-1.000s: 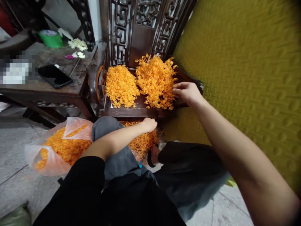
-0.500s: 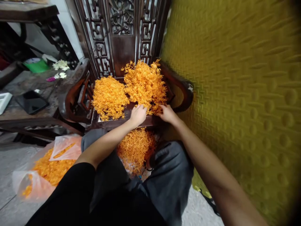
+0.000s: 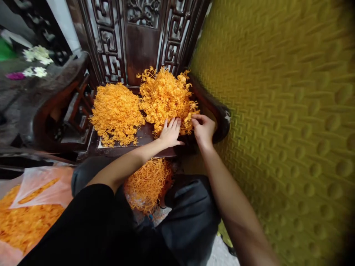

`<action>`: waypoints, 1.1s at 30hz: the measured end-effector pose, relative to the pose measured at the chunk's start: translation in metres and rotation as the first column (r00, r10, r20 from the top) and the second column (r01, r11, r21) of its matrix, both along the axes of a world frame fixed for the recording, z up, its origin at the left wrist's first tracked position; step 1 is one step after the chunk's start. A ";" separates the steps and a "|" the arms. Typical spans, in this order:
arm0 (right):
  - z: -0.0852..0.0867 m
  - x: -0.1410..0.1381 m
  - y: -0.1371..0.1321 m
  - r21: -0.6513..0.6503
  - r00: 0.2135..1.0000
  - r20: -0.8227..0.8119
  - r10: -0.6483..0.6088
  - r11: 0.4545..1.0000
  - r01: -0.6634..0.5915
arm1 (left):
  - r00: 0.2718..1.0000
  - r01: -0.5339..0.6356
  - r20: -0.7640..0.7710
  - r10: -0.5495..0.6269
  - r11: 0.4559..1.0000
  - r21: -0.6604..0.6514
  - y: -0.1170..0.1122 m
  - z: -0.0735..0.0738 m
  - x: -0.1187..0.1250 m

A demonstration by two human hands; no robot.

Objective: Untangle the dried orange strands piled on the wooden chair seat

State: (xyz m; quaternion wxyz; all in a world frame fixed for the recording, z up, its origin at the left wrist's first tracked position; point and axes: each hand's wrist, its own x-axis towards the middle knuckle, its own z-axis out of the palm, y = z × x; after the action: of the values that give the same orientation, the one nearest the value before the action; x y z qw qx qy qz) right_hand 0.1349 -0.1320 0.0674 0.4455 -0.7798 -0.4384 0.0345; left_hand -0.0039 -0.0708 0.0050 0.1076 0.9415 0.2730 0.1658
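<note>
Two heaps of small orange flowers lie on the seat of a dark carved wooden chair (image 3: 143, 55). The left heap (image 3: 116, 111) is the denser one, with small blossoms packed together. The looser, taller right heap (image 3: 165, 98) has thin stems showing. My left hand (image 3: 170, 135) rests against the front of the right heap, its fingers spread and holding nothing. At that heap's right edge, my right hand (image 3: 204, 129) is closed, with thumb and forefinger pinching a sprig of orange flowers (image 3: 189, 121).
Below the seat, between my knees, is a tangle of orange stems (image 3: 149, 181). A plastic bag of orange flowers (image 3: 33, 218) lies on the floor at left. White flowers (image 3: 38, 55) lie on a side table. An olive textured panel (image 3: 277, 111) stands close on the right.
My left hand has spread its fingers over the front of the heap. My right hand has shifted up and right along the heap's edge. The view has moved closer.
</note>
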 end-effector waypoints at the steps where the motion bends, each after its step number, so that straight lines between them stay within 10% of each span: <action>1: 0.007 0.000 -0.002 0.101 1.000 -0.013 -0.019 0.995 0.020 | 1.000 -0.005 0.011 0.005 1.000 -0.010 0.000 -0.005 0.003; 9: 0.055 -0.028 -0.021 0.758 0.992 0.105 -0.063 0.651 -0.039 | 0.972 -0.131 0.179 0.153 0.983 -0.130 0.012 -0.014 0.033; 21: 0.153 -0.030 -0.021 0.954 0.954 0.224 -0.201 0.247 -0.172 | 0.884 -0.121 0.447 0.137 0.991 -0.064 0.036 0.007 0.014; 27: 0.167 -0.015 -0.011 0.981 0.968 0.184 -0.171 0.086 -0.172 | 0.874 -0.124 0.463 0.147 0.989 -0.080 0.051 0.023 0.016; 30: 0.166 0.009 -0.017 0.971 0.972 0.231 -0.033 0.078 -0.228 | 0.888 -0.152 0.424 0.178 0.984 -0.094 0.054 0.027 0.009; 33: 0.181 0.029 -0.040 0.912 0.952 0.265 0.154 0.280 -0.299 | 0.934 -0.177 0.298 0.197 0.980 -0.094 0.055 0.020 -0.005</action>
State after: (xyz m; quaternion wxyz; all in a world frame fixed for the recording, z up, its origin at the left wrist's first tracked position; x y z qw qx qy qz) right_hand 0.1639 -0.1715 0.2481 0.7776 -0.3023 -0.5084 -0.2135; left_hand -0.0091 -0.0154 0.0252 0.1633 0.8700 0.3467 0.3101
